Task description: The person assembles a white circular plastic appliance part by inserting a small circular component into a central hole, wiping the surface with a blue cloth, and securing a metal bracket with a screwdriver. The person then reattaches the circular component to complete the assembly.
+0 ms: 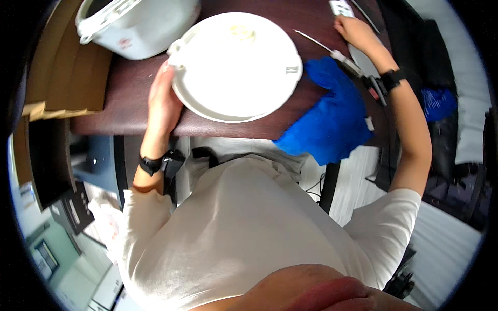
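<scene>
My left hand (165, 101) is closed on the left edge of a white round lid (233, 72), beside a small white lug on its rim. The lid lies tilted slightly over the dark table, its pale inside bright with glare. At the table's far right, my right hand (358, 35) has its fingers curled against a small white piece with dark slots (341, 8), whose kind I cannot make out. Below that hand lies a screwdriver (314, 40) with a thin metal shaft. A blue cloth (337, 116) hangs over the table's near edge.
A white appliance body (142, 31) with a dark opening stands at the back left. Next to it is an open cardboard box (67, 67). The dark brown table (127, 111) ends just before my body. A black chair-like shape (438, 57) stands on the right.
</scene>
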`<state>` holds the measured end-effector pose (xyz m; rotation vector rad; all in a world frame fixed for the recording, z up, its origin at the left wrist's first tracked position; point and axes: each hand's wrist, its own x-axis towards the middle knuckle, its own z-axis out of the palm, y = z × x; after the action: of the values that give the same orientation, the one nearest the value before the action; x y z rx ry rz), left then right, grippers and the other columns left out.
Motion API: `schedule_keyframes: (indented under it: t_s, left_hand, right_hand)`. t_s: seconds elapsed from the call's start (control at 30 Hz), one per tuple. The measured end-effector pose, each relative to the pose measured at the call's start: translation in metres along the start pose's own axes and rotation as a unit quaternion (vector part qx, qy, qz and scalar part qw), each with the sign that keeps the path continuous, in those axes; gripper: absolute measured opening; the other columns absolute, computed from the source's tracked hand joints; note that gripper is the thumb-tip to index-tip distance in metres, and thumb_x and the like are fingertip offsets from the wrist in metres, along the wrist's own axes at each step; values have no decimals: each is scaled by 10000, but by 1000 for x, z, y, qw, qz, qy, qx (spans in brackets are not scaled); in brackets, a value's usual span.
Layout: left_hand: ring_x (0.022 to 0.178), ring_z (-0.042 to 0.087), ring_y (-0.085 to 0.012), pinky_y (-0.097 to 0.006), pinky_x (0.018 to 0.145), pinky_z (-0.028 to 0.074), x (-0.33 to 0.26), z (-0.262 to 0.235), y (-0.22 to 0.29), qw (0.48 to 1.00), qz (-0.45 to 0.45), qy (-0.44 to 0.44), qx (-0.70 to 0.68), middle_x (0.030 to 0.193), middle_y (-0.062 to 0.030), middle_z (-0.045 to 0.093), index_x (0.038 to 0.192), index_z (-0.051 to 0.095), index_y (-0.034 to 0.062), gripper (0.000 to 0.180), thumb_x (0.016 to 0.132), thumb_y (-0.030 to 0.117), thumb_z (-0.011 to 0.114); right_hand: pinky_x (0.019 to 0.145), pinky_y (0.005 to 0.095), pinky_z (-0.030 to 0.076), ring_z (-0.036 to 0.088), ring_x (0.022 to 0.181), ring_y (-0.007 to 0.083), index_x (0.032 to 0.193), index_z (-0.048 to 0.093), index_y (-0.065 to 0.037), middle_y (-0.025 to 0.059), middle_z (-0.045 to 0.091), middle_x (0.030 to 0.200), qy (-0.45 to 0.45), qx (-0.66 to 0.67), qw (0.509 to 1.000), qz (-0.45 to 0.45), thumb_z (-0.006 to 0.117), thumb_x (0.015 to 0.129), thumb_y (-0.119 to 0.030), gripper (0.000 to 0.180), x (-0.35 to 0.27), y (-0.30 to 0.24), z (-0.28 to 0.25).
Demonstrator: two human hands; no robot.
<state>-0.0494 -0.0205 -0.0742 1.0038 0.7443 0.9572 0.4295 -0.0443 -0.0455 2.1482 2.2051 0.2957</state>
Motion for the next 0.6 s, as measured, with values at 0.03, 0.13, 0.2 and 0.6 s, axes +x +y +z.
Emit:
schedule_keyframes:
  t_s: [0.03, 0.13, 0.2, 0.6]
  left_hand:
    - [1204, 503, -221, -339, 1048, 373, -1, 1, 1, 1000, -2, -1, 3, 1327, -163, 506, 1363, 393, -38, 454, 1000, 235, 392]
    - [1147, 543, -179, -322, 985, 436, -3, 3, 2, 1000, 0, -19, -18, 1270, -117, 535, 1364, 380, 2, 456, 1004, 279, 421]
    - [1139, 551, -176, -317, 977, 446, -5, 4, 4, 1000, 2, -21, -12, 1269, -118, 536, 1379, 369, 3, 465, 1006, 277, 414]
    - [788, 625, -162, -291, 640, 550, 20, 17, 54, 931, -112, -141, 317, 1122, -160, 592, 1414, 342, 2, 599, 996, 418, 451]
  right_hand:
    - [719, 476, 496, 631, 849, 376, 983, 586, -84, 185, 651, 884, -2, -23, 1000, -12, 537, 916, -256, 191, 0, -1, -1]
    - [691, 478, 497, 633, 827, 378, 986, 582, -71, 186, 654, 881, -17, -44, 999, -26, 531, 920, -214, 165, 2, -6, -5]
    - [693, 470, 507, 649, 816, 359, 988, 599, -56, 176, 668, 883, -39, -62, 997, -16, 525, 928, -219, 188, 6, -7, -4]
    - [528, 206, 352, 417, 578, 70, 1033, 551, -59, -29, 435, 691, -150, 740, 653, 65, 431, 1022, -237, 215, -29, -102, -90]
